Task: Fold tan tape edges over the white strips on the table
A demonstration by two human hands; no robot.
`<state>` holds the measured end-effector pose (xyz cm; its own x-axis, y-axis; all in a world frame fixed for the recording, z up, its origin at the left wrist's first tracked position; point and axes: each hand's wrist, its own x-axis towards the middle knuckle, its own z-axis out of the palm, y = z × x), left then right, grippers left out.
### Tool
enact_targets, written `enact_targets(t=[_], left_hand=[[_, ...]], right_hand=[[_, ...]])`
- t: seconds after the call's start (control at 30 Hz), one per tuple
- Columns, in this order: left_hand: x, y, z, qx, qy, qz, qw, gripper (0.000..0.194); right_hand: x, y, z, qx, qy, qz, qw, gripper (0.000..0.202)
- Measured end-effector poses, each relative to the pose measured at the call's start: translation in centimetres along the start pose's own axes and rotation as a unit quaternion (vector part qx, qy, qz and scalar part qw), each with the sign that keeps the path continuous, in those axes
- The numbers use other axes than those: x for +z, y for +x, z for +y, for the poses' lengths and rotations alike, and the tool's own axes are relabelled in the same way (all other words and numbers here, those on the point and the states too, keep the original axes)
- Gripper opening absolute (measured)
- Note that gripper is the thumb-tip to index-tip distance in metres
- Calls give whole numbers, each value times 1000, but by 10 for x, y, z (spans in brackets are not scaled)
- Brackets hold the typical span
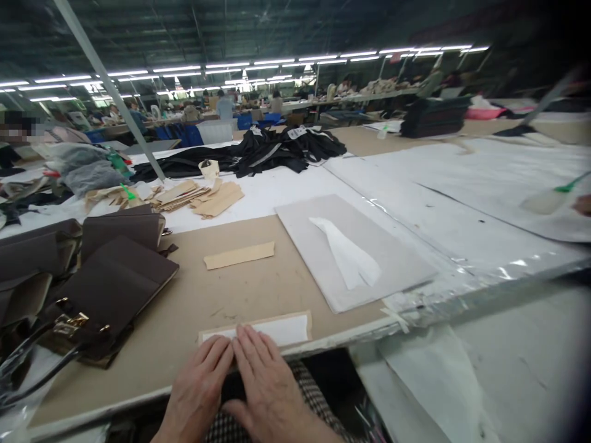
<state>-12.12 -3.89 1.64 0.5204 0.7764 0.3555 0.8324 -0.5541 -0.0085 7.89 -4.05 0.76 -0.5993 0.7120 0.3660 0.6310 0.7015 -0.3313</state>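
At the front edge of the table, a tan strip point(309, 326) lies with a narrower white strip point(286, 329) on top of it. My left hand point(203, 375) rests its outstretched fingers on the left part of these strips. Right beside it, my right hand point(265, 372) lies flat on them too, fingers extended and thumb pointing left. Neither hand grasps anything. Part of the strips is hidden under my fingers. Farther in on the brown board point(231, 295), a second tan strip point(240, 255) lies by itself.
Dark brown bags point(120, 283) with gold fittings crowd the left. A light grey board point(318, 264) bears a white cut piece point(346, 249) at right. Behind are tan pieces point(217, 198) and a black fabric pile point(277, 151). A person's hand point(582, 205) with a bottle point(547, 198) shows far right.
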Motion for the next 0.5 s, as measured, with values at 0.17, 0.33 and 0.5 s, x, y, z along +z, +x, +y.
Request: enact_targets(t=[0.17, 0.33, 0.5], left_hand=[[8, -8, -7, 30, 30, 41, 998, 52], [12, -10, -9, 28, 28, 23, 999, 52], [11, -11, -7, 25, 45, 21, 998, 51]], right_hand=[[9, -3, 8, 8, -47, -19, 999, 80], [-16, -33, 43, 45, -84, -6, 995, 81], [-41, -60, 73, 66, -129, -12, 989, 80]])
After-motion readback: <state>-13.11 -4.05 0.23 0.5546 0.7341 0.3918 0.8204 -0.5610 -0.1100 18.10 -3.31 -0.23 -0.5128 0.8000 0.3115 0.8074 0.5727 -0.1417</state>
